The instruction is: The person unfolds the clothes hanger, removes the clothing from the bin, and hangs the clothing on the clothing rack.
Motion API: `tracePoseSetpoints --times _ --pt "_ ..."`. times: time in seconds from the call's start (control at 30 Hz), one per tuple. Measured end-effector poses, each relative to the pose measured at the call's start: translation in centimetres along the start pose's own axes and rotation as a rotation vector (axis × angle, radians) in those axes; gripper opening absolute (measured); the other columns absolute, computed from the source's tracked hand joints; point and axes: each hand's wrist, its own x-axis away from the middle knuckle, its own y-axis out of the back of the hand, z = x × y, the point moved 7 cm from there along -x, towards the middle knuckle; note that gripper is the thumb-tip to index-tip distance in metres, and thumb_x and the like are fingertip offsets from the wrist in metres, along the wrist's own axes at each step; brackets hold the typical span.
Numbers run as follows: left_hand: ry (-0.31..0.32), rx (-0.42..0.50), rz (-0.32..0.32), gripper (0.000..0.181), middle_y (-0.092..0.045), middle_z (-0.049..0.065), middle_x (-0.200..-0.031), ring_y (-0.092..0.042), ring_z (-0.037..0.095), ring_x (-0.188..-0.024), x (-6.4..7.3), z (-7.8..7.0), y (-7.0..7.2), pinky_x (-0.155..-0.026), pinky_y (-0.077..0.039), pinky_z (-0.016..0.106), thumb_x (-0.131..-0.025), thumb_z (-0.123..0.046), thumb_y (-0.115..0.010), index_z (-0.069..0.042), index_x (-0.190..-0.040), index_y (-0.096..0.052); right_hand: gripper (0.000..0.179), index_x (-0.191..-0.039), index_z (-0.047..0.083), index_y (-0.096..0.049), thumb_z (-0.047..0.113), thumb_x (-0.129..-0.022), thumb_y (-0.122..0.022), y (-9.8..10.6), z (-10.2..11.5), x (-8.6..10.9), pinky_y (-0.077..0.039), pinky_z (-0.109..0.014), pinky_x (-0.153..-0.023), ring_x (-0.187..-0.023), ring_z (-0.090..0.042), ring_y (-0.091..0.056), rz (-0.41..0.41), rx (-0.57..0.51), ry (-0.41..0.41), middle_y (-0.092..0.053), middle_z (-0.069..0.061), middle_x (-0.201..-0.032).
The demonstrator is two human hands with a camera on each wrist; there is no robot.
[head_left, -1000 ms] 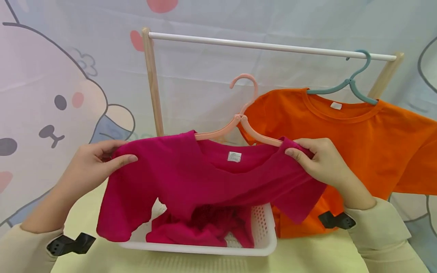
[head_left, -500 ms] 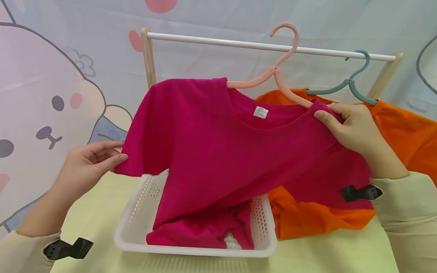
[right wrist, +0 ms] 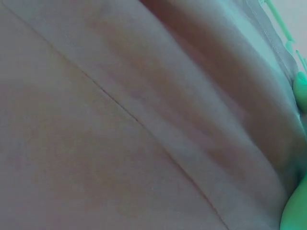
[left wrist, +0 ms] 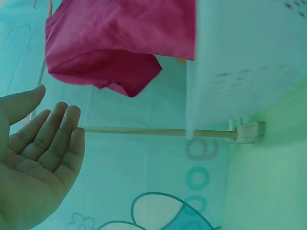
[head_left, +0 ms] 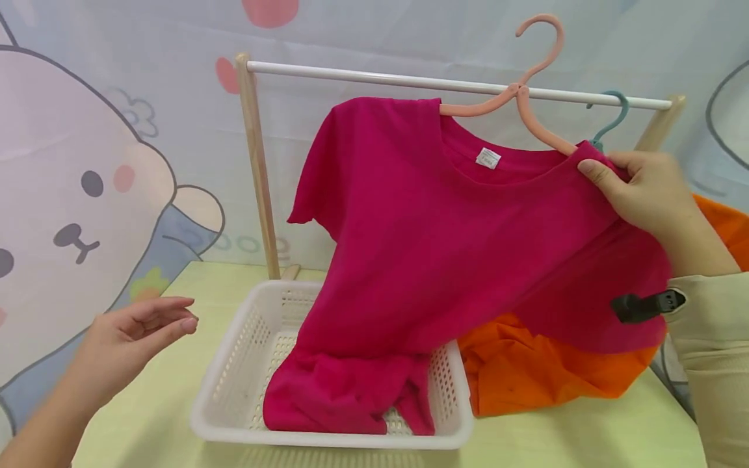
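Note:
A magenta T-shirt (head_left: 421, 234) hangs on a pink hanger (head_left: 541, 130), held up in front of the rack. My right hand (head_left: 655, 188) pinches the shirt's right shoulder together with the end of the hanger, thumb in front. The pink hook rises above the white rail (head_left: 374, 78), apart from it as far as I can tell. The shirt's lower part lies bunched in a white plastic basket (head_left: 225, 370). My left hand (head_left: 134, 351) is off to the left, holding nothing, its fingers loosely bent. Shirt fabric fills most of the right wrist view.
An orange T-shirt (head_left: 526, 370) hangs behind, on a teal hanger (head_left: 614, 120) hooked over the rail's right end. A wooden post (head_left: 260, 175) supports the rail at left. The pale yellow tabletop (head_left: 164, 390) lies beneath, with a cartoon-printed cloth (head_left: 146, 39) behind.
The right hand has lifted the magenta shirt and hanger up and to the right, toward the rail. The left hand has let go of the sleeve and dropped slightly.

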Motion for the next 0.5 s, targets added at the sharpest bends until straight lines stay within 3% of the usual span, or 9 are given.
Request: tracePoseSetpoints --times 0.2,0.33,0.5 --pt "0.078 -0.043 -0.015 0.030 -0.070 -0.016 -0.102 -0.067 -0.002 -0.091 2.9 2.4 0.2 -0.076 -0.050 0.010 -0.090 -0.002 -0.066 -0.010 -0.119 -0.065 0.047 -0.089 0.000 -0.067 0.046 -0.094 -0.057 0.0 -1.5 -0.7 -0.032 -0.023 -0.046 -0.061 -0.009 -0.042 0.012 0.042 -0.041 -0.047 0.005 -0.052" --pt "0.099 -0.074 0.000 0.032 -0.070 -0.016 -0.106 -0.067 -0.002 -0.094 4.4 3.4 -0.3 -0.076 -0.051 0.011 -0.091 -0.006 -0.066 -0.003 -0.122 -0.062 0.050 -0.085 0.001 -0.067 0.048 -0.094 -0.055 -0.4 -2.5 -0.7 -0.030 -0.027 -0.046 -0.062 -0.013 -0.040 0.037 0.076 -0.053 -0.042 -0.002 -0.051" --pt "0.163 -0.035 0.039 0.036 -0.067 -0.020 -0.111 -0.063 -0.006 -0.098 5.4 4.9 -1.3 -0.076 -0.053 0.014 -0.092 -0.008 -0.065 0.000 -0.126 -0.059 0.051 -0.074 0.002 -0.062 0.048 -0.095 -0.055 -1.0 -3.7 -0.7 -0.028 -0.029 -0.047 -0.061 -0.016 -0.039 0.048 0.108 -0.054 -0.038 -0.004 -0.052"
